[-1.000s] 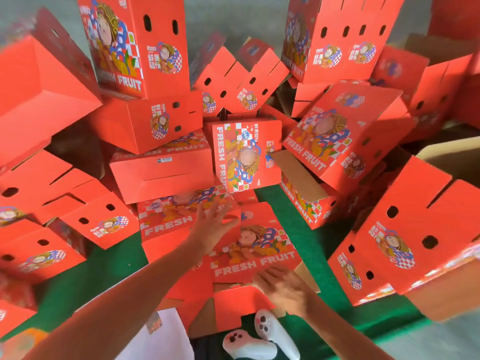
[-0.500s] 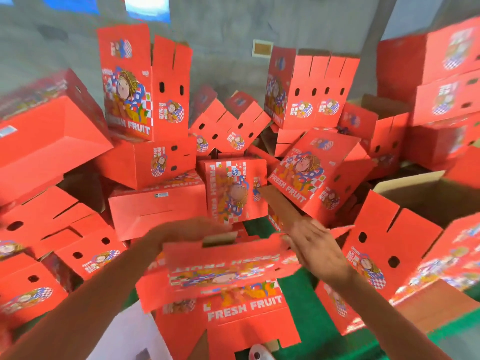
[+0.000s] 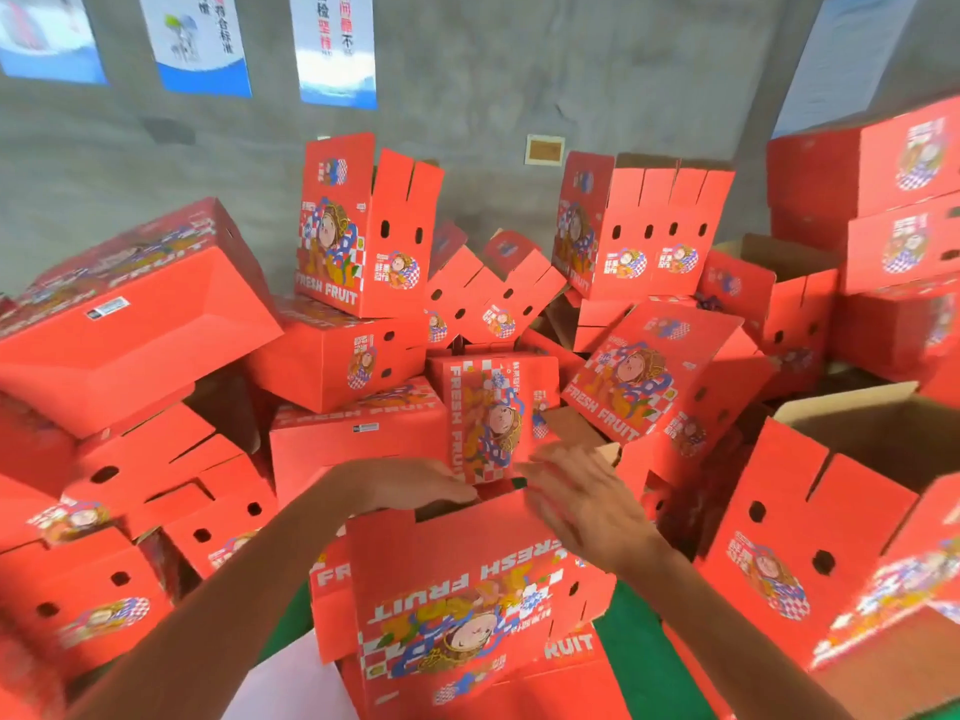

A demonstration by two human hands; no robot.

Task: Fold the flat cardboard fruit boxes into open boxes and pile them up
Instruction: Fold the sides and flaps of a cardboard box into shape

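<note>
Both hands sit at the top edge of one red fruit box (image 3: 467, 589) held up in front of the person, its "FRESH FRUIT" print facing the camera upside down. Left hand (image 3: 410, 485) lies palm-down over the upper left edge with fingers stretched toward the middle; whether any finger curls behind the cardboard cannot be told. Right hand (image 3: 576, 496) is blurred, its fingers straight and spread, touching or just above the upper right edge, and its grip cannot be told either.

Under this box lies one more flat printed box (image 3: 561, 662), part of its lettering showing at the lower right. Both are above a green floor (image 3: 628, 646), with a white sheet (image 3: 291, 683) at the lower left.

Around them stands a heap of folded red boxes (image 3: 358, 439), tipped at many angles; well over ten show, and an exact count is not possible where they overlap. At least three open boxes show brown insides on the right, the nearest one (image 3: 841, 491) with two round holes in its side.

Behind the heap is a grey wall (image 3: 493, 85) with three blue-and-white posters (image 3: 337, 44) along the top left and one pale sheet (image 3: 852, 59) at the top right.
</note>
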